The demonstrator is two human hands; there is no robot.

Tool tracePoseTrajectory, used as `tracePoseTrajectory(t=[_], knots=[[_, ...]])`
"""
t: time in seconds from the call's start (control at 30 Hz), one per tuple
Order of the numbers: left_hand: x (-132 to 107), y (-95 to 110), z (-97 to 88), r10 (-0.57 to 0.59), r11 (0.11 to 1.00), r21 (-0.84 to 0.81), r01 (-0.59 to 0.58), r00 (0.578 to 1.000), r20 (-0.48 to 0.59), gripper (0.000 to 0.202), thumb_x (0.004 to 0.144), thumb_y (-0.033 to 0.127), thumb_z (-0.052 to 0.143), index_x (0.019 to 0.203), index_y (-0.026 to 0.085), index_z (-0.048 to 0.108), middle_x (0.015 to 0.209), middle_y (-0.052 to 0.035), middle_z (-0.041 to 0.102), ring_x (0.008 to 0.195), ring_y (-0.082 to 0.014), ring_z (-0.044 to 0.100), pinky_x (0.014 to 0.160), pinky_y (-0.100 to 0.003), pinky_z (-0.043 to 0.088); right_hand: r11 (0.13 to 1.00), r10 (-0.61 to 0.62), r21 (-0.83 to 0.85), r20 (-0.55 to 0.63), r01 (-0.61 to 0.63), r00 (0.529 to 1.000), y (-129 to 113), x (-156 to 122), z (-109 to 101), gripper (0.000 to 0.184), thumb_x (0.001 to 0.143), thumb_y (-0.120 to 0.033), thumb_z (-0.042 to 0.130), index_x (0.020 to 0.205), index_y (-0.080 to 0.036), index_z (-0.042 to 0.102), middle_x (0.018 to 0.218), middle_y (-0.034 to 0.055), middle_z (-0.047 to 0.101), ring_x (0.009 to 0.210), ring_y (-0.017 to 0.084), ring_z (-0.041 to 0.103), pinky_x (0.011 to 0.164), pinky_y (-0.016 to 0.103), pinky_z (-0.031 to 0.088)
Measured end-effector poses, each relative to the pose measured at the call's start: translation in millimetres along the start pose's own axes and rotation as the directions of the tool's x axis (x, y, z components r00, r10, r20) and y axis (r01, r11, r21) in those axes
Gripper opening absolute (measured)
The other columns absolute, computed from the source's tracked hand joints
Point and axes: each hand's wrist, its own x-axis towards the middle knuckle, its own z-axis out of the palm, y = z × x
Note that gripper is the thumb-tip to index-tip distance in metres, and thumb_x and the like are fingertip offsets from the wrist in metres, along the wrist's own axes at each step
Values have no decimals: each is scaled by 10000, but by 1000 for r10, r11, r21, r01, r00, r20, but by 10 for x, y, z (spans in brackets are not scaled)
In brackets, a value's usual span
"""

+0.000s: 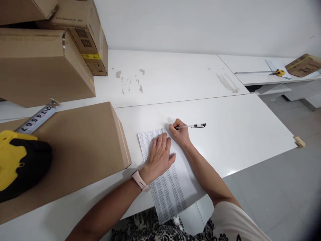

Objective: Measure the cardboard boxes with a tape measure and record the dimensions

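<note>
A sheet of paper (179, 167) covered with columns of small handwriting lies on the white table, its lower end reaching past the near edge. My left hand (160, 152) rests flat on the sheet, fingers stretched out, with a pale pink watch on the wrist. At the sheet's top right, my right hand (181, 133) is closed around a pen (192, 126) with a clear barrel and black parts. The pen's back end points right, while its tip is hidden by my fingers close to the top rows of writing.
A large cardboard box (82, 140) lies to the left, with a yellow-black tape measure (22, 160) partly drawn out above it. More boxes (42, 67) are stacked behind. Far right, another tape measure (279, 72) lies near a small box (303, 65). The white table (233, 127) ends at a wooden corner piece (299, 142).
</note>
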Motion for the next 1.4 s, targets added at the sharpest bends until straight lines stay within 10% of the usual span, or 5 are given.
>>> tracePoseTrajectory(t=[1.4], knots=[[29,-42,26,-7,994,-106,7,1000,8,587,960,390,511,1415,23,468,1554,-292,432,1447,-411,393,1184,-579,302,995,-100,-18,-125,98,987,87,58,-19,277,840,-411,660,736,-238,469,656,-47,479,610,131,420,593,282,384]])
